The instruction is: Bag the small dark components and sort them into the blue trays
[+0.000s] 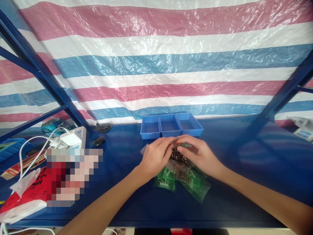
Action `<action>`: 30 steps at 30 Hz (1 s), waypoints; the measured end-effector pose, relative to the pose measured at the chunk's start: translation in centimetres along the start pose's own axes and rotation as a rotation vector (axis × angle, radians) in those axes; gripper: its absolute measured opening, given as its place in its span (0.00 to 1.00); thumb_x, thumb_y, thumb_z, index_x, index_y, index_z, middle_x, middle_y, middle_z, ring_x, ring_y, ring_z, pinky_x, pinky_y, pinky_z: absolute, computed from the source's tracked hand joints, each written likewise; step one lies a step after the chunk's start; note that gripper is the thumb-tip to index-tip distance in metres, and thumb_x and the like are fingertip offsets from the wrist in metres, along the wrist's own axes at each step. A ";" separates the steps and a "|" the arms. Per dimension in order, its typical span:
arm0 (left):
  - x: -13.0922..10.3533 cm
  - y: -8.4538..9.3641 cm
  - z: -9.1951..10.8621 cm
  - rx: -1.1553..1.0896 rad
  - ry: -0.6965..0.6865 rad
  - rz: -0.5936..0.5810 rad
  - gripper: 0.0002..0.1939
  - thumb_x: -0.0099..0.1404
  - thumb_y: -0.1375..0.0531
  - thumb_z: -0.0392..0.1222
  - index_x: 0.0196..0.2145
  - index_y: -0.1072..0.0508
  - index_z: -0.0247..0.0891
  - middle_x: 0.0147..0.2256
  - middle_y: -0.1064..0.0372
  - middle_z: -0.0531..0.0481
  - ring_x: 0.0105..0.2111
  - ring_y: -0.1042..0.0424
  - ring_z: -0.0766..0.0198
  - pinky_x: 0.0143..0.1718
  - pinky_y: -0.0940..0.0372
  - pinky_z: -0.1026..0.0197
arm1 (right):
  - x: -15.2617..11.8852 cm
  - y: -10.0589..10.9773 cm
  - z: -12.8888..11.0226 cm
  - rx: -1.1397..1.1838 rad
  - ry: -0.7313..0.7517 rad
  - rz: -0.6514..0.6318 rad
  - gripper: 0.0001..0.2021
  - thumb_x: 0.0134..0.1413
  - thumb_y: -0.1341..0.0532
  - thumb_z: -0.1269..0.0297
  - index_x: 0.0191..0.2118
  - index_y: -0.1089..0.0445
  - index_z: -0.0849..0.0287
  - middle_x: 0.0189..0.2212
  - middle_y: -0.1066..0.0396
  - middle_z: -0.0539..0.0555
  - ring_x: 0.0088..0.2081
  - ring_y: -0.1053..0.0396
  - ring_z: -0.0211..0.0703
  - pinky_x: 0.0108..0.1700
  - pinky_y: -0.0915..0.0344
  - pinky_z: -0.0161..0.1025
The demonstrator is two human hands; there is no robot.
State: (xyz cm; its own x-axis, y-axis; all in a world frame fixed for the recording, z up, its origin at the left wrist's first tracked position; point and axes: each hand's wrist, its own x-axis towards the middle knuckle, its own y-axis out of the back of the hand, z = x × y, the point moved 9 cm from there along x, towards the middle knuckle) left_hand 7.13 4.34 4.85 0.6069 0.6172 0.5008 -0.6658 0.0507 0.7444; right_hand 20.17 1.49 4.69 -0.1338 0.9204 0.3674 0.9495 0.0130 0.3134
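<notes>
Both hands meet over a clear plastic bag point(179, 159) of small dark and brass-coloured metal pieces, which look like screws or similar hardware. My left hand point(156, 153) is closed on the bag's left upper side. On the right side, my right hand point(201, 153) curls over the bag with thumb and fingers pinching its edge. Under and in front of it lie a green bag point(165, 182) with small light parts inside and another green bag point(198, 187) to the right. The fingers partly hide the bag's top.
Behind my hands stand three joined blue trays point(170, 133) on the blue table point(137, 209). At left are a white power strip point(83, 138) with cables, a black mouse-like object point(98, 141) and a red bag point(26, 192). A striped sheet point(166, 68) hangs behind.
</notes>
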 end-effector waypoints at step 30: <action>0.4 -0.4 -1.3 -0.341 0.164 -0.022 0.19 0.72 0.42 0.44 0.58 0.37 0.44 0.35 0.26 0.55 0.29 0.27 0.66 0.28 0.36 0.66 | 0.7 0.9 1.9 -0.156 -0.142 -0.012 0.15 0.66 0.41 0.52 0.34 0.27 0.56 0.28 0.29 0.50 0.30 0.32 0.41 0.31 0.35 0.38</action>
State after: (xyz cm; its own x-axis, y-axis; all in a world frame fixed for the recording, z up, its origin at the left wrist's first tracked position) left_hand 7.06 5.54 4.22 0.5637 0.7288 0.3886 -0.7763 0.3069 0.5506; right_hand 21.49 2.88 3.56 -0.0937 0.9664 0.2394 0.8913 -0.0257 0.4527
